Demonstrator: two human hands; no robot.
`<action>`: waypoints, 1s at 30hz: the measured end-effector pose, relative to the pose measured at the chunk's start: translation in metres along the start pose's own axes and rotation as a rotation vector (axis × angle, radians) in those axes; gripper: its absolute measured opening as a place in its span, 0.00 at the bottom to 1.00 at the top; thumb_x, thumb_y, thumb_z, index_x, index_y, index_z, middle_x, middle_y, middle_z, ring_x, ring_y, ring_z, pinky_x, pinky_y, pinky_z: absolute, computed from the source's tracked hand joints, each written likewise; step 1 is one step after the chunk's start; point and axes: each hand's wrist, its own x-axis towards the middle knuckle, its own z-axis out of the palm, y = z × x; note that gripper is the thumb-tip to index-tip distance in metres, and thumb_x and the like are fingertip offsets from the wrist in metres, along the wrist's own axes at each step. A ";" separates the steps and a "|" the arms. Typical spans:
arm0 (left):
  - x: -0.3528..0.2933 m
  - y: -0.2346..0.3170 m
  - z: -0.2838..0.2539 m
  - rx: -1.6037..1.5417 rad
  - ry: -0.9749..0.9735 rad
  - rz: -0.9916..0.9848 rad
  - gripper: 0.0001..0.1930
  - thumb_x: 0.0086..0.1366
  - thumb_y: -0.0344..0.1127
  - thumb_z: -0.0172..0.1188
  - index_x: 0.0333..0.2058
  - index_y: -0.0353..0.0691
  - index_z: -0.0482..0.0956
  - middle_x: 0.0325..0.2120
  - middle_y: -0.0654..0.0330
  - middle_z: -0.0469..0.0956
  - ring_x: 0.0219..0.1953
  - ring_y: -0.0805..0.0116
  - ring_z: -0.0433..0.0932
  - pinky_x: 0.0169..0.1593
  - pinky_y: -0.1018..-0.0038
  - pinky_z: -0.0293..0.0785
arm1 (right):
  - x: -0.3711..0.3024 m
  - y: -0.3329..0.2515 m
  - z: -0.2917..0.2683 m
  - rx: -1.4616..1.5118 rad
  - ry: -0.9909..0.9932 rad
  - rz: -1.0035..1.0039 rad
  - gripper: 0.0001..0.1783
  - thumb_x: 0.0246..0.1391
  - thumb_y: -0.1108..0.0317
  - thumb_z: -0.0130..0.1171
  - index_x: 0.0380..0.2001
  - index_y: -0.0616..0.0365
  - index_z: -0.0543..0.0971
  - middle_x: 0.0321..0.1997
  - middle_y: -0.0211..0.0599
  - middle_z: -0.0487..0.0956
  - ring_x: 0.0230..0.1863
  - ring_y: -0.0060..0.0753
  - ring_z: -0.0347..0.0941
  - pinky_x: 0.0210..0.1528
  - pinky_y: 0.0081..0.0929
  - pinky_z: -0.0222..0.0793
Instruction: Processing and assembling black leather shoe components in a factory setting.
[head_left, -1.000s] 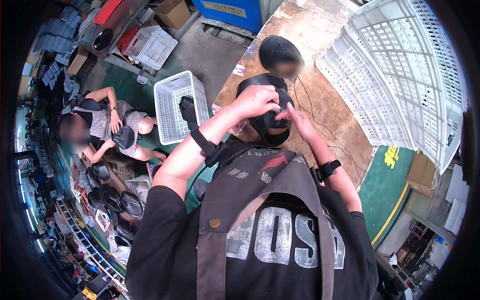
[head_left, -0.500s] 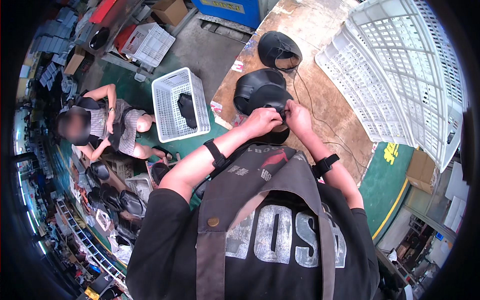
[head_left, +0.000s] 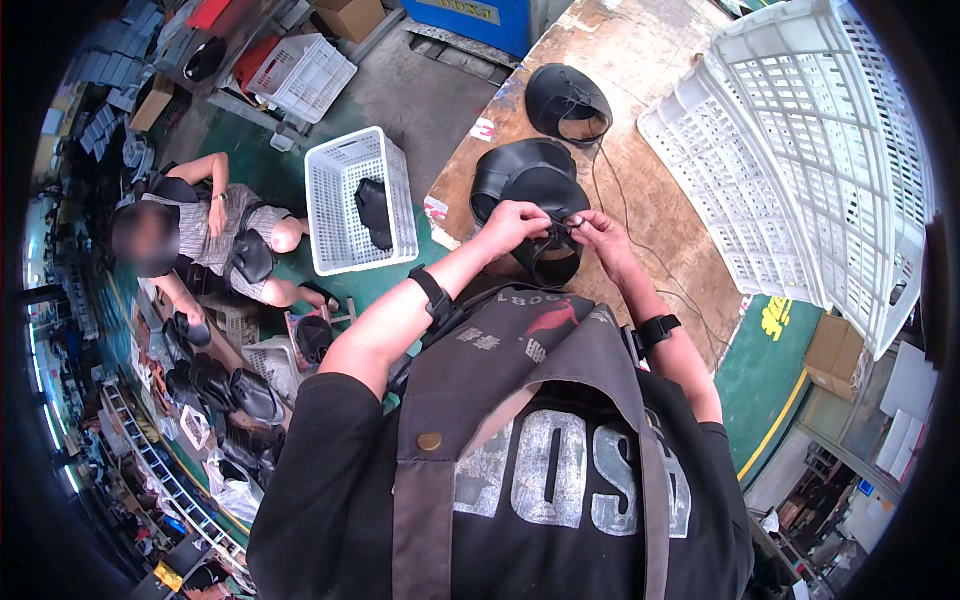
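A black leather shoe upper (head_left: 543,188) lies at the near end of the wooden table, its opening toward me. Over its lacing, my left hand (head_left: 515,226) and my right hand (head_left: 606,240) are both closed in a pinch. A thin dark lace (head_left: 558,221) runs between my fingertips; its exact loops are too small to make out. Just beyond, a second black upper (head_left: 492,180) touches the first one and is partly covered by it. A third laced upper (head_left: 567,95) sits apart, farther up the table.
Loose cord (head_left: 622,205) trails along the wooden table (head_left: 680,190) on the right. White plastic crates (head_left: 780,150) lean at the table's right side. A white basket (head_left: 318,215) on the floor holds a black piece. At left a seated person (head_left: 225,225) is beside several black uppers (head_left: 215,380).
My hands have drawn slightly apart, with the lace now showing between them. The seated person's arm has reached down toward the black pieces, and a black piece now rests on their lap.
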 end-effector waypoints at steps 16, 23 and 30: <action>0.003 0.039 0.026 0.713 0.405 0.616 0.12 0.52 0.34 0.61 0.37 0.40 0.78 0.36 0.57 0.76 0.29 0.63 0.78 0.36 0.71 0.74 | 0.001 -0.004 0.007 -0.090 0.015 0.052 0.06 0.50 0.73 0.57 0.34 0.56 0.77 0.32 0.25 0.78 0.32 0.16 0.72 0.37 0.15 0.68; -0.014 0.040 0.035 0.901 0.229 0.676 0.08 0.53 0.36 0.59 0.31 0.42 0.78 0.27 0.59 0.77 0.30 0.57 0.77 0.32 0.68 0.73 | 0.001 -0.008 0.021 0.051 0.187 0.095 0.06 0.49 0.74 0.58 0.32 0.57 0.75 0.28 0.26 0.75 0.31 0.17 0.72 0.33 0.13 0.68; -0.001 0.040 0.032 0.962 0.221 0.651 0.06 0.52 0.33 0.57 0.29 0.39 0.77 0.24 0.56 0.76 0.28 0.55 0.76 0.30 0.66 0.72 | -0.001 -0.006 0.028 -0.065 0.199 0.021 0.06 0.49 0.74 0.59 0.32 0.59 0.75 0.31 0.29 0.76 0.32 0.20 0.74 0.35 0.14 0.71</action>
